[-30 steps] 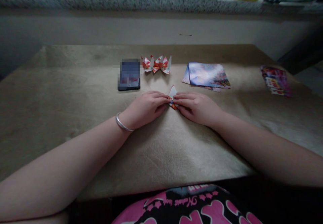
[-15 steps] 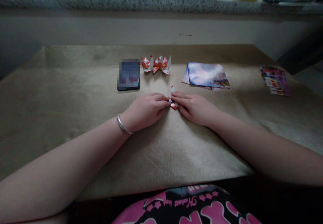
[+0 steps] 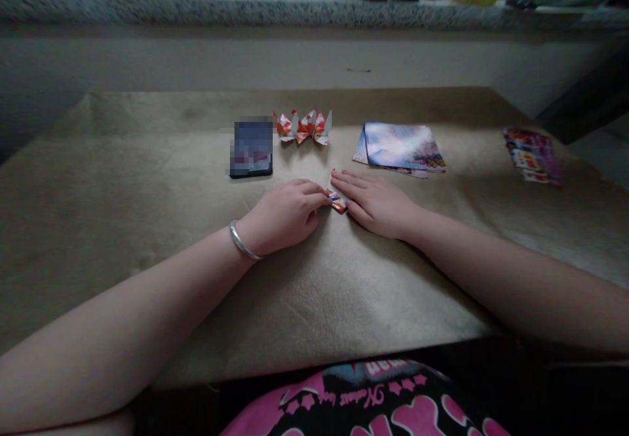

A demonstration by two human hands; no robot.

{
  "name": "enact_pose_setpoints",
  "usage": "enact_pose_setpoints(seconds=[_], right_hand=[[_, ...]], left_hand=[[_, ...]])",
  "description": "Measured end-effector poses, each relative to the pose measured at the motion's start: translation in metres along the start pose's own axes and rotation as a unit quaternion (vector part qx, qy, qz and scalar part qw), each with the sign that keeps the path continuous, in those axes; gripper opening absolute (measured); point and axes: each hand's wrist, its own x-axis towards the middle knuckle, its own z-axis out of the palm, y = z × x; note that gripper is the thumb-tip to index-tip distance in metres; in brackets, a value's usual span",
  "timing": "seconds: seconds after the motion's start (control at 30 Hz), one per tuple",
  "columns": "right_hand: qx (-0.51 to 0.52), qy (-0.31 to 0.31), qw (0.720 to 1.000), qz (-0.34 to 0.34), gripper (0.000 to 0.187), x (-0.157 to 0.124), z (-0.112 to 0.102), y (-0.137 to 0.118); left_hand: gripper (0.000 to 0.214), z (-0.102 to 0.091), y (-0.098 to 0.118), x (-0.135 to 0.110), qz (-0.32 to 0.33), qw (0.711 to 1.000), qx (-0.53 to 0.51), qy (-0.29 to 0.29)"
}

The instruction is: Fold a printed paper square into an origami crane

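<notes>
A small folded piece of red, white and blue patterned paper lies on the tan table cover between my hands. My left hand, with a silver bracelet on the wrist, has its fingers curled and its fingertips on the paper's left end. The stretched-out fingers of my right hand lie flat on the paper's right part and hide most of it.
Behind my hands lie a dark phone, a row of finished red-and-white folded paper pieces and a stack of printed paper sheets. A pink packet sits at the far right. A stone ledge with clutter runs along the back.
The paper's upright white flap has been pressed down. My right hand went from a pinch to flat fingers on the paper. My left hand barely moved.
</notes>
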Motion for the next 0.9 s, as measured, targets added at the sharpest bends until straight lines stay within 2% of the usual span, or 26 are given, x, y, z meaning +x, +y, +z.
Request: enact_pose_setpoints(seconds=[0.2,0.33,0.5,0.73,0.9], right_hand=[[-0.051,-0.017,0.998,0.023,0.054,0.009,-0.006,0.008],[-0.049,-0.041,0.998,0.007,0.053,0.015,-0.009,0.012],[-0.049,-0.014,0.997,0.061,0.058,0.013,-0.003,0.006],[-0.036,-0.015,0.997,0.071,0.052,0.014,-0.001,0.012],[-0.039,0.009,0.997,0.063,0.047,0.012,-0.005,0.014]], left_hand=[[0.037,-0.002,0.000,0.000,-0.011,1.000,-0.001,-0.006],[0.039,-0.001,-0.001,0.000,-0.008,1.000,0.006,-0.012],[0.040,0.001,0.000,0.001,0.012,0.999,0.046,-0.011],[0.039,0.001,0.004,0.003,-0.002,0.996,0.084,-0.019],[0.039,-0.006,-0.001,0.002,0.007,0.996,0.080,-0.045]])
